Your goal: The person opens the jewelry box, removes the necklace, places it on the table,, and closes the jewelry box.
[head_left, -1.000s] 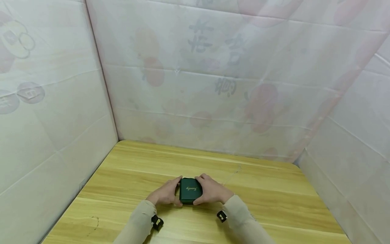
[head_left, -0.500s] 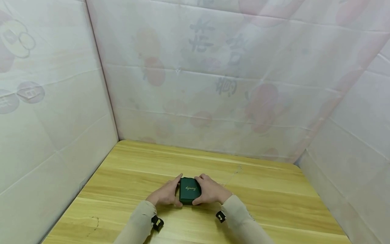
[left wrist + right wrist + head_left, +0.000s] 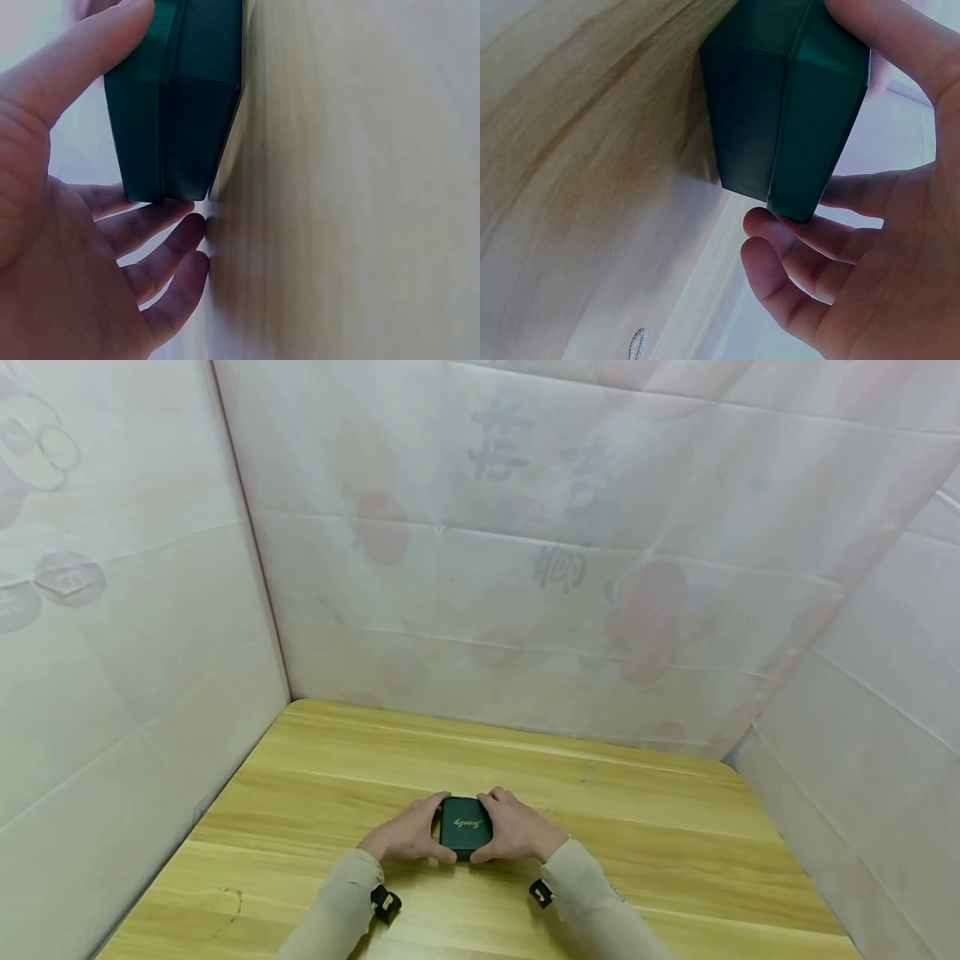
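A dark green jewelry box (image 3: 467,827) with gold lettering on its lid sits on the wooden table, its lid down. My left hand (image 3: 408,835) holds it from the left, thumb at the near edge and fingertips at the far side. From the right, my right hand (image 3: 521,831) grips it the same way. In the left wrist view the left thumb lies against the lid part of the box (image 3: 199,112), over the seam side. The right wrist view shows the right thumb on the lid edge of the box (image 3: 817,120), with fingers behind its far corner.
A thin silvery chain (image 3: 590,772) lies at the back right of the table (image 3: 675,860). Another thin, dark chain-like strand (image 3: 239,903) lies at the front left. Pale printed cloth walls (image 3: 487,610) stand behind and at both sides.
The left thumb has shifted inward along the box's near edge, closer to the right thumb. The box has moved very slightly left in the head view, and both hands keep holding it.
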Tool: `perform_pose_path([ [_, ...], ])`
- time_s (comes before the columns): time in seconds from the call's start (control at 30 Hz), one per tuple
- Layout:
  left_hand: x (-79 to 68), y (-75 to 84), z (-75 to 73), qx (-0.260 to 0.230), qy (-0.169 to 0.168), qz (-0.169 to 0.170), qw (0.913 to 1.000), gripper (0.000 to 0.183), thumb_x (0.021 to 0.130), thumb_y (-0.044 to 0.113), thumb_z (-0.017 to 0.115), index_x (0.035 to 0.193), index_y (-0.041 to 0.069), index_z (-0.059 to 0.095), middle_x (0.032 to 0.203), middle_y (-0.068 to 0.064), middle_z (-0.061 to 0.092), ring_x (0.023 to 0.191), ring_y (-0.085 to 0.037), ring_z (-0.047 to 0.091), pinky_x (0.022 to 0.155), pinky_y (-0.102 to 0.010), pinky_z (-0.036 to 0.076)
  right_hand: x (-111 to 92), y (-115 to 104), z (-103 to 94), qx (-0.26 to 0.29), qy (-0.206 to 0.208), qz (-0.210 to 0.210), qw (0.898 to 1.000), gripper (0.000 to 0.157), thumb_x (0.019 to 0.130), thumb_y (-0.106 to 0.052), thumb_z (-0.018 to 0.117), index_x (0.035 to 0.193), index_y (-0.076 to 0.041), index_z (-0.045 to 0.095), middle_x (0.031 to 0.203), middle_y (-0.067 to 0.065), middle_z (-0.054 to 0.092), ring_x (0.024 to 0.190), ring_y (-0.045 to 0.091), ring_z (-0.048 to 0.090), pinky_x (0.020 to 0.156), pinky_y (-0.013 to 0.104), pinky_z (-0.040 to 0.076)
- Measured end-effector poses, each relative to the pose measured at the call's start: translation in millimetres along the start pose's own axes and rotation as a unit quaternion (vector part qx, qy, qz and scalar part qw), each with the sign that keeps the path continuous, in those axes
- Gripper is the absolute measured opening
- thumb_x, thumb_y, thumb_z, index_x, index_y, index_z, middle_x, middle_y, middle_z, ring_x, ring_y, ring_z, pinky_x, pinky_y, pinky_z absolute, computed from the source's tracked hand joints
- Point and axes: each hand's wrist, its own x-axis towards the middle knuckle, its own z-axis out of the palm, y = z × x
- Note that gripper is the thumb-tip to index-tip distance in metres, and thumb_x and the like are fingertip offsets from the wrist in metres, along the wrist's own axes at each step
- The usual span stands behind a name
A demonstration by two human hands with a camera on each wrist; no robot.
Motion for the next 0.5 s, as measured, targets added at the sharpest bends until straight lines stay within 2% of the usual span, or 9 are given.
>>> perform_pose_path([
  [0.3, 0.3, 0.9, -1.2, 0.002, -0.001, 0.000, 1.0000, 0.098, 0.066, 0.049, 0.071, 0.138, 0.005, 0.021, 0.125, -0.010, 0.038, 0.109, -0.026, 0.038, 0.084, -0.043, 0.036, 0.2, -2.6, 1.5, -0.013, -0.001, 0.004, 1.000, 0.101, 0.060, -0.066, 0.064, 0.134, -0.004, 0.034, 0.115, 0.007, 0.042, 0.093, 0.016, 0.045, 0.076, 0.035, 0.043],
  [0.5, 1.1, 2.6, -1.4, 0.009, 0.004, 0.007, 0.9999, 0.094, 0.065, 0.045, 0.074, 0.136, 0.005, 0.026, 0.122, -0.007, 0.041, 0.107, -0.024, 0.040, 0.084, -0.042, 0.037, 0.9, -2.7, 2.1, -0.016, -0.006, 0.000, 1.000, 0.099, 0.060, -0.066, 0.064, 0.133, -0.004, 0.036, 0.112, 0.006, 0.043, 0.089, 0.014, 0.044, 0.074, 0.032, 0.043],
])
